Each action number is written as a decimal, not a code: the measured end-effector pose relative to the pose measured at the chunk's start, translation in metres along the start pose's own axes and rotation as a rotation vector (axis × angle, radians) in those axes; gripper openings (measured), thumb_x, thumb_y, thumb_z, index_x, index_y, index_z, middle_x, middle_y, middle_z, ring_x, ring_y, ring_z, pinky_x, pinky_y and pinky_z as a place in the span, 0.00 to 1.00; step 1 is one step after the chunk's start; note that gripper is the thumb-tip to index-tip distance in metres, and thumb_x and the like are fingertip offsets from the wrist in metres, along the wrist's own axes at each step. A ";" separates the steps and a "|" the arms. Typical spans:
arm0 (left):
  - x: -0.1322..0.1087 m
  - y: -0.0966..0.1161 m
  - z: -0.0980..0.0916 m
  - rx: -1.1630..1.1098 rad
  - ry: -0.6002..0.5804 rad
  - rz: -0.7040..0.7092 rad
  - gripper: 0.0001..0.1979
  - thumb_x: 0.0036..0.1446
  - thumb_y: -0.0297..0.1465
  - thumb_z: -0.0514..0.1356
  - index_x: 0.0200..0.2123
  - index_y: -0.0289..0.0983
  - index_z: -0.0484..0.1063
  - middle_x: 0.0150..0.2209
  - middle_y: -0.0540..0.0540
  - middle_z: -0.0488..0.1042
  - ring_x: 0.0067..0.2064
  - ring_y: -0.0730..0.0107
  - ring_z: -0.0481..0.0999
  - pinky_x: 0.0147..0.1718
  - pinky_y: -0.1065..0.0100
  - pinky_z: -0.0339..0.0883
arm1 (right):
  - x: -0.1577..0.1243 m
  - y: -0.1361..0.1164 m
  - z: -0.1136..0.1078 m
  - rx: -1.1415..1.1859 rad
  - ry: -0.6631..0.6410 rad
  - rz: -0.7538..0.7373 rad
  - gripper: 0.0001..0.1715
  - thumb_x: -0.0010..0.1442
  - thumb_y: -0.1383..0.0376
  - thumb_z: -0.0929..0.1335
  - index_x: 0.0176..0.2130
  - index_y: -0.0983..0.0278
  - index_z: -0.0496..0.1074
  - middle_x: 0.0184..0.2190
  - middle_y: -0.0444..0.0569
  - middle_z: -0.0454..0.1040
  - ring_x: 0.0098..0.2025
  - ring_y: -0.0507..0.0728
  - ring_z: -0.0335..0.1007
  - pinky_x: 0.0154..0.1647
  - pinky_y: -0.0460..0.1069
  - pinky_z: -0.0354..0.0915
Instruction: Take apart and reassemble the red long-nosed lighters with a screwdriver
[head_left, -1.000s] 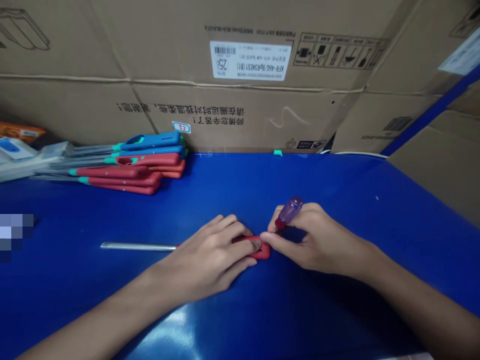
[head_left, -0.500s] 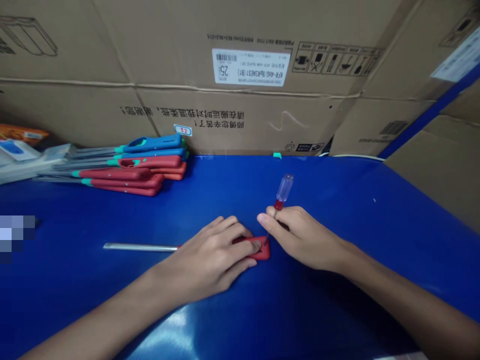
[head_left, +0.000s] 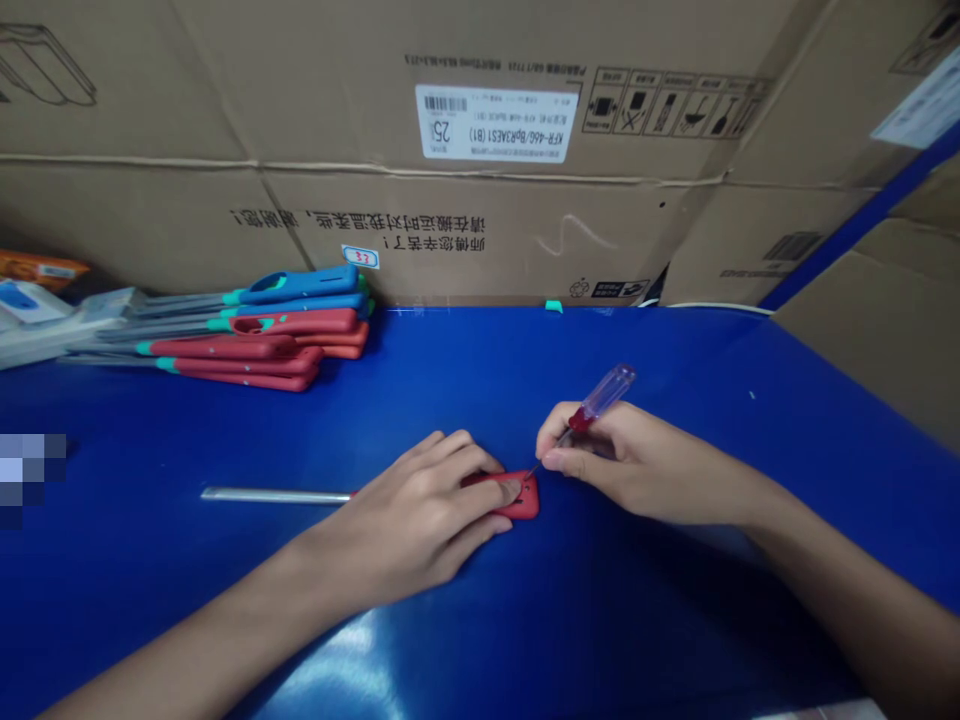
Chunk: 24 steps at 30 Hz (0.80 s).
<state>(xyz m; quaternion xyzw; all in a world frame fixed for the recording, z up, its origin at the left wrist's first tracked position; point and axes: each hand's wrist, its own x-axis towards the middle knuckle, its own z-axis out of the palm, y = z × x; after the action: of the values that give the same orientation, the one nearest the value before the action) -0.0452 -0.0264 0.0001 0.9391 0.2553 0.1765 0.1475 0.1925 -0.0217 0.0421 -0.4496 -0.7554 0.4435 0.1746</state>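
Note:
A red long-neck lighter lies on the blue table, its metal tube reaching left. My left hand is closed over its handle and holds it against the table, hiding most of the red body. Between thumb and fingers, my right hand grips the metal shaft of a screwdriver with a clear purple handle and red collar. The screwdriver leans to the right, and its tip is at the upper edge of the handle's end, near small dark slots.
Several red and blue lighters are piled at the back left, beside a clear plastic package and an orange packet. A large cardboard box stands along the back of the blue table. A green scrap lies at its base.
My right hand has moved slightly right, and the screwdriver has tipped from nearly upright to a rightward slant. My left hand stays on the lighter. The view has shifted a little.

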 end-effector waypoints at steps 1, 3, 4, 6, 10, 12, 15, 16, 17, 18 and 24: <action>0.000 0.000 0.000 0.001 -0.002 -0.001 0.11 0.65 0.31 0.56 0.49 0.42 0.73 0.44 0.45 0.73 0.45 0.64 0.70 0.47 0.57 0.67 | -0.001 -0.001 -0.001 -0.009 -0.002 -0.004 0.09 0.65 0.64 0.62 0.36 0.63 0.70 0.32 0.45 0.71 0.33 0.52 0.67 0.33 0.47 0.63; 0.001 0.000 0.000 0.003 -0.006 -0.002 0.11 0.65 0.31 0.56 0.49 0.41 0.73 0.44 0.44 0.73 0.45 0.63 0.70 0.47 0.56 0.67 | -0.002 -0.002 -0.002 -0.041 -0.010 0.001 0.09 0.65 0.64 0.62 0.37 0.63 0.70 0.31 0.44 0.71 0.31 0.52 0.66 0.31 0.47 0.62; 0.001 0.000 0.000 0.003 -0.006 -0.002 0.11 0.64 0.31 0.56 0.49 0.41 0.73 0.44 0.44 0.73 0.45 0.63 0.70 0.47 0.56 0.67 | -0.003 -0.003 -0.002 -0.055 -0.016 0.002 0.09 0.65 0.64 0.62 0.37 0.63 0.70 0.31 0.44 0.71 0.30 0.51 0.66 0.30 0.47 0.61; 0.001 0.001 0.000 -0.001 -0.006 -0.005 0.11 0.64 0.31 0.56 0.49 0.40 0.73 0.44 0.44 0.73 0.45 0.63 0.70 0.47 0.56 0.67 | -0.003 -0.004 -0.003 -0.069 -0.030 -0.003 0.09 0.65 0.66 0.62 0.38 0.63 0.71 0.31 0.44 0.72 0.29 0.51 0.65 0.30 0.47 0.61; 0.000 0.000 0.001 -0.002 -0.003 -0.004 0.12 0.65 0.31 0.56 0.49 0.41 0.73 0.43 0.45 0.73 0.45 0.64 0.70 0.47 0.56 0.67 | -0.004 -0.008 -0.003 -0.083 -0.058 -0.016 0.09 0.65 0.67 0.62 0.38 0.63 0.71 0.31 0.44 0.73 0.30 0.51 0.66 0.30 0.46 0.62; 0.000 0.000 0.001 0.001 -0.004 0.001 0.12 0.65 0.31 0.56 0.50 0.41 0.72 0.44 0.45 0.73 0.45 0.64 0.70 0.47 0.56 0.67 | -0.004 -0.009 -0.003 -0.112 -0.064 -0.014 0.09 0.65 0.67 0.62 0.38 0.63 0.71 0.31 0.44 0.73 0.30 0.51 0.67 0.30 0.46 0.62; 0.000 -0.001 0.001 0.005 -0.007 0.002 0.12 0.65 0.32 0.56 0.50 0.41 0.72 0.44 0.45 0.73 0.45 0.64 0.70 0.47 0.57 0.66 | -0.005 -0.011 -0.003 -0.171 -0.054 -0.064 0.10 0.66 0.67 0.61 0.37 0.63 0.71 0.33 0.44 0.74 0.34 0.52 0.68 0.36 0.47 0.63; 0.000 -0.002 0.002 0.006 -0.008 0.005 0.12 0.65 0.32 0.56 0.50 0.41 0.73 0.44 0.45 0.73 0.45 0.64 0.70 0.46 0.57 0.66 | -0.005 -0.012 -0.002 -0.198 -0.043 -0.095 0.10 0.66 0.67 0.61 0.37 0.63 0.71 0.34 0.44 0.74 0.36 0.52 0.69 0.38 0.47 0.62; 0.000 -0.002 0.001 0.007 -0.008 0.010 0.11 0.65 0.32 0.56 0.49 0.41 0.73 0.43 0.45 0.73 0.44 0.64 0.70 0.46 0.58 0.67 | -0.005 -0.012 0.000 -0.229 -0.026 -0.126 0.10 0.66 0.68 0.61 0.35 0.63 0.70 0.34 0.44 0.74 0.36 0.52 0.68 0.39 0.47 0.62; 0.001 -0.002 0.001 0.007 -0.007 0.017 0.11 0.65 0.31 0.56 0.49 0.41 0.73 0.43 0.45 0.73 0.44 0.63 0.70 0.45 0.59 0.67 | -0.005 -0.012 0.001 -0.259 -0.008 -0.155 0.10 0.66 0.68 0.62 0.34 0.63 0.70 0.33 0.44 0.73 0.36 0.51 0.68 0.40 0.47 0.61; 0.003 -0.001 0.001 0.014 0.027 0.051 0.10 0.65 0.31 0.55 0.47 0.40 0.73 0.41 0.44 0.73 0.43 0.64 0.70 0.42 0.60 0.67 | -0.005 -0.007 0.015 -0.357 0.116 -0.300 0.08 0.65 0.68 0.64 0.32 0.63 0.67 0.31 0.42 0.70 0.32 0.49 0.64 0.36 0.44 0.59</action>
<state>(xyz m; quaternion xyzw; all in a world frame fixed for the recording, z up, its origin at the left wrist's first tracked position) -0.0432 -0.0242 -0.0004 0.9438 0.2344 0.1912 0.1331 0.1817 -0.0349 0.0410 -0.3806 -0.8690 0.2456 0.1994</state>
